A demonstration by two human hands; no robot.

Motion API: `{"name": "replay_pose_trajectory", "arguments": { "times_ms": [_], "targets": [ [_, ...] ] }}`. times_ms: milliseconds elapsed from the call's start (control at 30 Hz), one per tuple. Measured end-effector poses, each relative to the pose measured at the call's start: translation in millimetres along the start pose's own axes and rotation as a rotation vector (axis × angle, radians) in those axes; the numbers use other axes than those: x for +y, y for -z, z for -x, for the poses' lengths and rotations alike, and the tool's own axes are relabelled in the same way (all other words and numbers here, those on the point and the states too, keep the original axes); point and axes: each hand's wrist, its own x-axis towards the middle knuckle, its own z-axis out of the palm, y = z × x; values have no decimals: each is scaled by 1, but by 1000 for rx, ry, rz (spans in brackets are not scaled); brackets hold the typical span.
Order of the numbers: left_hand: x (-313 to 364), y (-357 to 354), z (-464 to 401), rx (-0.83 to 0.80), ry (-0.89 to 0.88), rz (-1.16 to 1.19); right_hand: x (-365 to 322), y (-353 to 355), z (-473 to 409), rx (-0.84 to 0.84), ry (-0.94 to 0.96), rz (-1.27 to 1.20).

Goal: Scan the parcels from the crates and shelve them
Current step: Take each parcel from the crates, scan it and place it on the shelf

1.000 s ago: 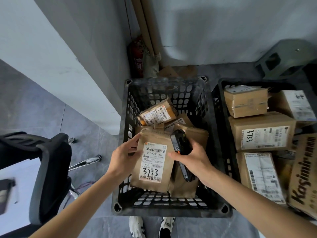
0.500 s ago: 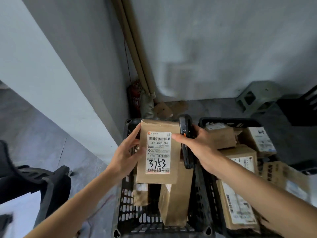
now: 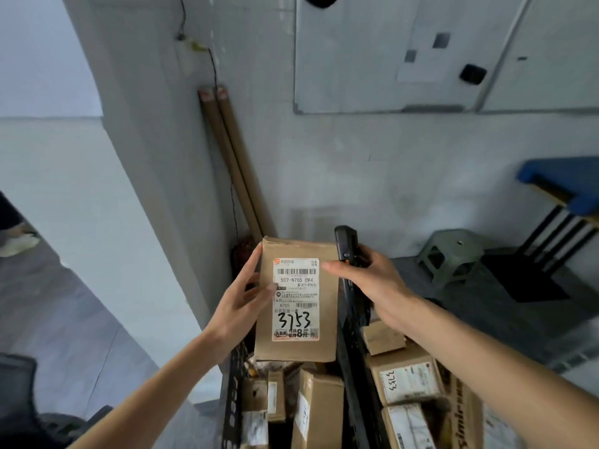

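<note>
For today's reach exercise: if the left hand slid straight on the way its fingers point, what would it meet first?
The left hand already touches the parcel; beyond, probably the cardboard tubes, though depth is unclear.

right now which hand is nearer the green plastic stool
Right. The right hand, gripping the scanner, is beside the stool; the left hand holds the parcel farther left.

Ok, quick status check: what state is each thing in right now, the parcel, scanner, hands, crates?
Parcel 3753: lifted above the crates, upright, label facing the camera.
Left hand: grips the parcel's left edge.
Right hand: holds the scanner, thumb on the parcel's right edge.
Scanner: upright beside the parcel.
Left crate: holds parcels.
Right crate: holds parcels.
</note>
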Motion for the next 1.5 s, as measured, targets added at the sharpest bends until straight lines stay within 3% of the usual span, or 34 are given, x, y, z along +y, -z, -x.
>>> {"name": "replay_pose_trajectory", "arguments": {
  "times_ms": [333, 733, 1100, 1367, 1500],
  "targets": [
    [67, 8, 28, 107, 20, 78, -49, -1, 69, -3, 106, -24],
    [128, -19, 98, -204, 2, 52, -64, 27, 195, 215, 119, -92],
    [195, -165, 155, -282, -85, 11, -57, 133, 345, 465, 107, -151],
    [239, -295, 242, -623, -35, 42, -36, 234, 484, 658, 115, -356],
    [249, -356, 296, -711, 14, 55, -18, 271, 566, 734, 160, -398]
  ]
}}
